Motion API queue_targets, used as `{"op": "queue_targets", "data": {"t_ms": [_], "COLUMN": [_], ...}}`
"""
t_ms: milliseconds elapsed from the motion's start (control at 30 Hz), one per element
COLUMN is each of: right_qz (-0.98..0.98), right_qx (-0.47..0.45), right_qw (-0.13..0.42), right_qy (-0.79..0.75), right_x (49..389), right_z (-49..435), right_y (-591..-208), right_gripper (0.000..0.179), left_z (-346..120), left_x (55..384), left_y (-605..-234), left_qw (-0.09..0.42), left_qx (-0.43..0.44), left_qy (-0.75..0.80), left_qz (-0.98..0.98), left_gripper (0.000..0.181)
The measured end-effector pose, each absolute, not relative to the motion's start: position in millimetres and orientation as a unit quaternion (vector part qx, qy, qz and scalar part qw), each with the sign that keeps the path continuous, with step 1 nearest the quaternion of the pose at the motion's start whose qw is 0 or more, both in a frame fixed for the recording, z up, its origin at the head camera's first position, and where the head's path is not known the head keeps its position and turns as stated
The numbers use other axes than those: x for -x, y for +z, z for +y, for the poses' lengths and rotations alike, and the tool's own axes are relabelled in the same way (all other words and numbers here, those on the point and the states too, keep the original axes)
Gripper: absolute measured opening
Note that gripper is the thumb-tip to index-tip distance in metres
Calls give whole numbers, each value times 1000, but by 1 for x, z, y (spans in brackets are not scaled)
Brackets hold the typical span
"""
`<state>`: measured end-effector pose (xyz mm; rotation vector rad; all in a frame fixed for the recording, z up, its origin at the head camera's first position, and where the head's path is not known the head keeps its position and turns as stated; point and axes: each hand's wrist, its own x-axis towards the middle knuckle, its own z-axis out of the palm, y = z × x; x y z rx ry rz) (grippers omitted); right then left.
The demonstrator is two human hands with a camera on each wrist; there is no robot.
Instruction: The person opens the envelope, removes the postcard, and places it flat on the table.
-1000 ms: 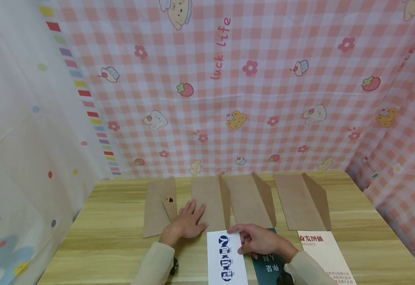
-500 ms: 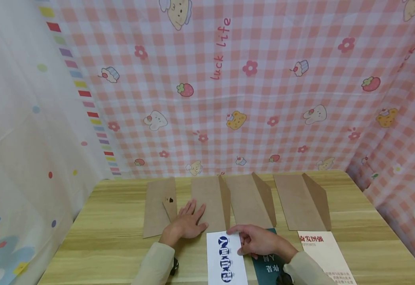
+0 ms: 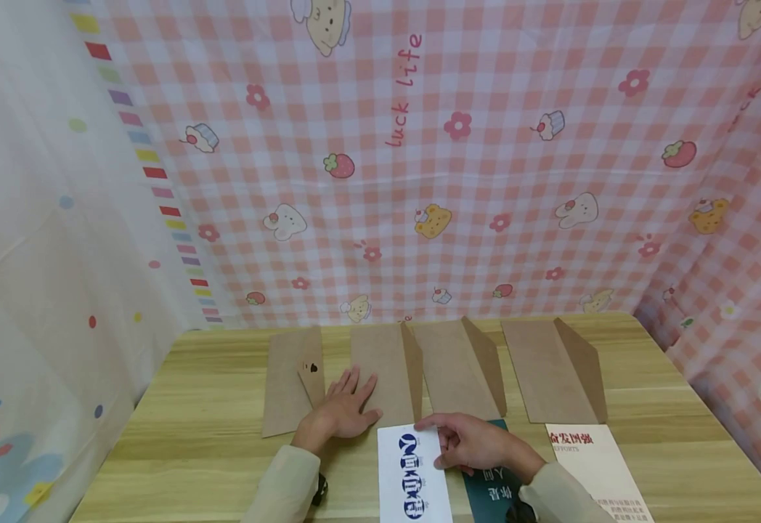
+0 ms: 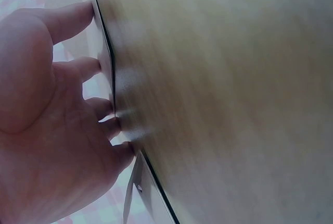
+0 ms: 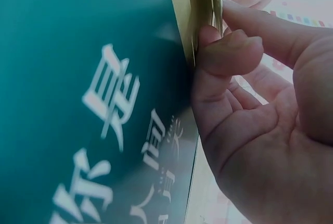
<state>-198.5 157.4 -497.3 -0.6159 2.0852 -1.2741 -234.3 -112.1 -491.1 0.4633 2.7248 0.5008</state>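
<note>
My left hand (image 3: 336, 415) rests with spread fingers on the lower left edge of a brown paper envelope (image 3: 380, 349), second from the left. In the left wrist view, the fingertips of that hand (image 4: 57, 109) meet the envelope's edge. My right hand (image 3: 475, 442) pinches the right edge of a white card (image 3: 399, 472) with dark blue characters, just below that envelope. From the right wrist, the thumb and fingers of this hand (image 5: 260, 99) show at thin edges. A dark green card (image 3: 489, 494) with white characters lies partly hidden under the right hand and forearm.
Leftmost lies an envelope (image 3: 282, 378) with its flap folded over. Two more envelopes, the third (image 3: 446, 370) and the rightmost (image 3: 534, 370), have unfolded flaps pointing right. A cream card (image 3: 592, 468) with red characters lies below the rightmost one. Patterned cloth (image 3: 380, 181) hangs behind the wooden table (image 3: 171, 436).
The white card and my right hand have shifted very slightly left. My left hand stays in place on the envelope.
</note>
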Motion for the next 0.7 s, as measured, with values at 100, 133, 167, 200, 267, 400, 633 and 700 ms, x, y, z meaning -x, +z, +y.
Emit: {"op": "queue_targets", "data": {"t_ms": [100, 133, 167, 200, 267, 400, 633, 700], "right_qz": [790, 791, 792, 792, 793, 795, 798, 799], "right_qx": [227, 226, 225, 225, 224, 228, 232, 235], "right_qw": [304, 304, 303, 303, 302, 299, 291, 288], "right_qy": [-481, -480, -480, -480, -479, -477, -474, -472], "right_x": [199, 199, 199, 199, 199, 199, 198, 198], "right_z": [157, 157, 157, 157, 157, 158, 159, 159], "right_y": [-498, -498, -498, -498, -498, -497, -497, -496], "right_gripper": [55, 55, 55, 55, 55, 55, 54, 53], "left_z": [-112, -112, -112, -112, -112, -112, -112, -112], "left_x": [235, 235, 235, 235, 235, 235, 236, 236], "left_y": [-492, -492, -492, -492, -491, -490, -491, -491], "left_qw": [165, 165, 165, 166, 165, 166, 169, 169], "left_qx": [-163, -163, -163, -164, -164, -164, -166, -167], "left_qy": [174, 173, 173, 172, 171, 171, 169, 170], "left_qz": [957, 957, 957, 957, 957, 957, 957, 956], "left_gripper": [67, 67, 67, 67, 67, 67, 67, 67]}}
